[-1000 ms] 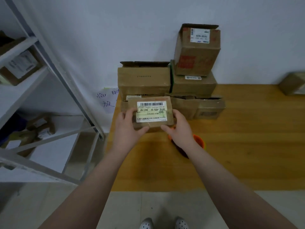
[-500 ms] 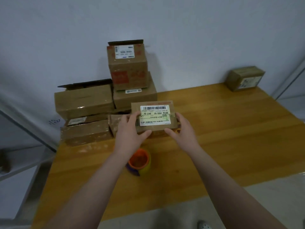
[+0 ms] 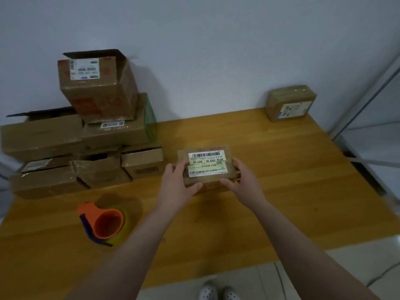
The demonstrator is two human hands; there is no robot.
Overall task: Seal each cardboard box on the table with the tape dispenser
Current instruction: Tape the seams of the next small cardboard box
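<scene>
small box (image 3: pixel 206 167): brown cardboard with a white barcode label on top, held between both hands over the middle of the desk (image 3: pixel 292 202); I cannot tell whether its underside touches the wood
left hand (image 3: pixel 175 187): grips the box's left end, fingers (image 3: pixel 181 165) curled over the far top corner, thumb pressed on the near edge
right hand (image 3: pixel 244 182): grips the right end the same way, fingers bent round the far side, thumb on the near edge
tape dispenser (image 3: pixel 104 224): orange and purple, with a yellowish roll, lying on the desk to the near left of the small box, apart from both hands, just left of the left forearm
stack of boxes (image 3: pixel 91 137): piled against the wall at the desk's far left; the top one and a long one at the left have flaps up, and a low one in front gapes open
lone box (image 3: pixel 291 102): taped, at the far right corner, well apart from the rest
shoes (image 3: pixel 218 293): spotted pair on the pale floor, below the near desk edge
</scene>
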